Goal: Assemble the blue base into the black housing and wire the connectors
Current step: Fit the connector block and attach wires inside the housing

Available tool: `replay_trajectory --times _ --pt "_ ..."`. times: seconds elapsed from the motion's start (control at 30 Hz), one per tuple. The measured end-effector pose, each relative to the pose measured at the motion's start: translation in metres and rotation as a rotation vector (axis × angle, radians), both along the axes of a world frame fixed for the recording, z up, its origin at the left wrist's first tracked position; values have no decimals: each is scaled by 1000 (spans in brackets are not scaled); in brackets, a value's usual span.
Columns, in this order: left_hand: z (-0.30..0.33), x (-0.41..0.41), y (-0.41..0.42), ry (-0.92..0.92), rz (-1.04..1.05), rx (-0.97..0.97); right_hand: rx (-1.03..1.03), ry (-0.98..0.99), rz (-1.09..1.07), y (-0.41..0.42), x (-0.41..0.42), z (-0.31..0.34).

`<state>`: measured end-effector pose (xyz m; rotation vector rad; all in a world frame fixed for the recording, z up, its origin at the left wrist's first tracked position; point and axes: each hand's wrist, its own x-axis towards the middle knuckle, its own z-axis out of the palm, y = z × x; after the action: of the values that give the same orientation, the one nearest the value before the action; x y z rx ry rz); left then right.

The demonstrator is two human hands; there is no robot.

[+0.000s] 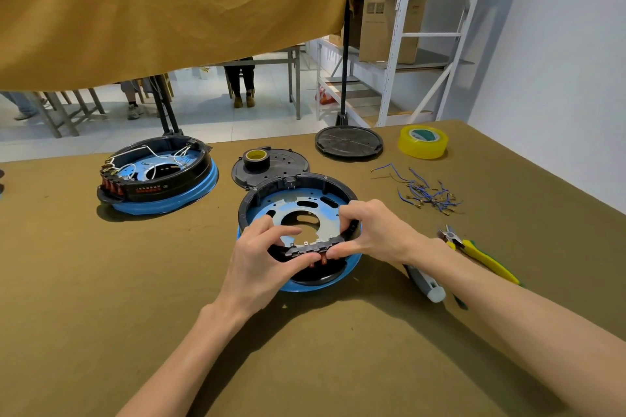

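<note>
I have both hands on the near rim of the black housing, which sits in front of me at the middle of the olive-covered table. The housing is a round black ring, open on top, and the blue base shows under it as a bright blue lip along the near edge. Inside the ring lies a pale blue-grey metal plate with a large round hole in the middle, several oblong slots and many small holes. Along the near wall runs a black connector strip with small metal tabs on top and reddish parts just below it.

My left hand pinches the left end of that strip, fingers curled over it from inside and thumb below. My right hand grips the right end the same way, fingers curled over the rim.

To the left stands a second black-and-blue unit with white wires looped inside. Behind the housing a roll of black tape rests on a black cover disc. To the right lie loose blue wires, yellow-handled cutters and a roll of clear yellowish tape.
</note>
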<state>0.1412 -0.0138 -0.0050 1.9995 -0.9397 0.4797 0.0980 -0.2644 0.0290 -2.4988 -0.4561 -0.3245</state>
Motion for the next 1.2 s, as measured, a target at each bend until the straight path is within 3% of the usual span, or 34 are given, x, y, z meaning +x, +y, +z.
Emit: replay_trajectory --times 0.23,1.2 --pt "0 6 4 16 -36 51 -4 96 16 2 1 8" --pt "-2 10 4 -9 -74 80 -31 -49 -74 11 -1 -13"
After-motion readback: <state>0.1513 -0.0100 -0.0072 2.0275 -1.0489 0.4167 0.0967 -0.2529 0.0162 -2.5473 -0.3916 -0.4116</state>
